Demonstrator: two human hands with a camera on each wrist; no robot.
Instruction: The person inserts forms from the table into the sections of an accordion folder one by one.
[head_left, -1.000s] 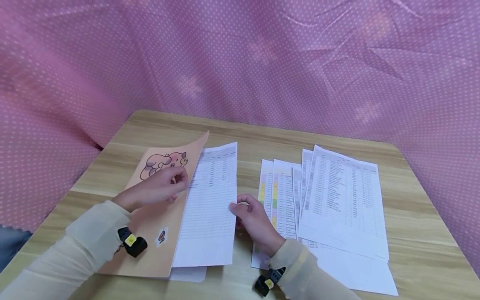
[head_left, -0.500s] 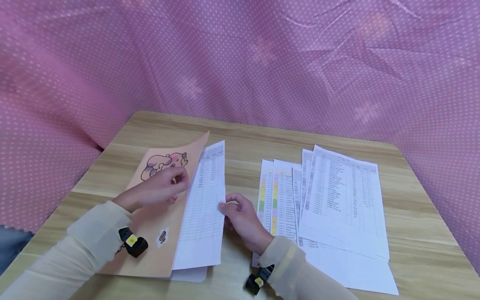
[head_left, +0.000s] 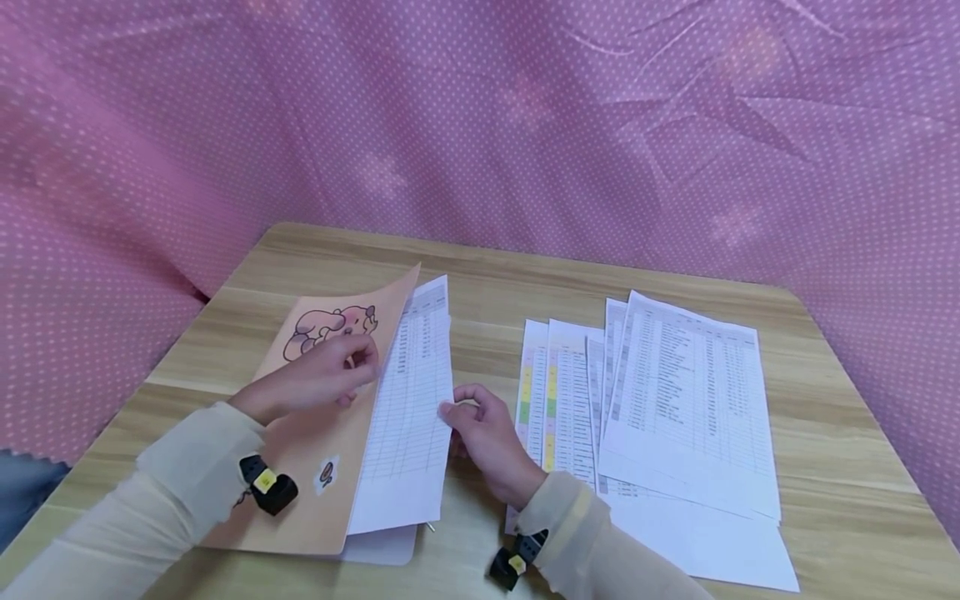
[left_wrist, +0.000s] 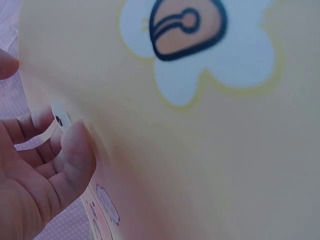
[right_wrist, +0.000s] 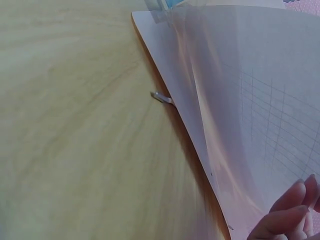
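A peach folder (head_left: 288,508) with a cartoon bear on its cover lies at the left in the head view, its cover lifted. My left hand (head_left: 326,371) pinches the cover's right edge; the left wrist view shows the thumb (left_wrist: 80,150) against it. A printed sheet (head_left: 405,425) stands partly inside, its left side hidden behind the cover. My right hand (head_left: 487,437) pinches the sheet's right edge between thumb and fingers. In the right wrist view, a clear plastic layer (right_wrist: 202,105) lies beside the sheet, and a small metal piece (right_wrist: 162,97) pokes out below.
Several printed sheets (head_left: 686,408) lie fanned out on the wooden table (head_left: 525,283) to the right, some with coloured columns (head_left: 551,387). A pink dotted cloth (head_left: 480,125) hangs behind the table. Below the cover shows a pale folder corner (head_left: 382,546).
My right hand has moved left with the sheet, which now sits further behind the cover and tilts slightly upward. The left hand has barely moved.
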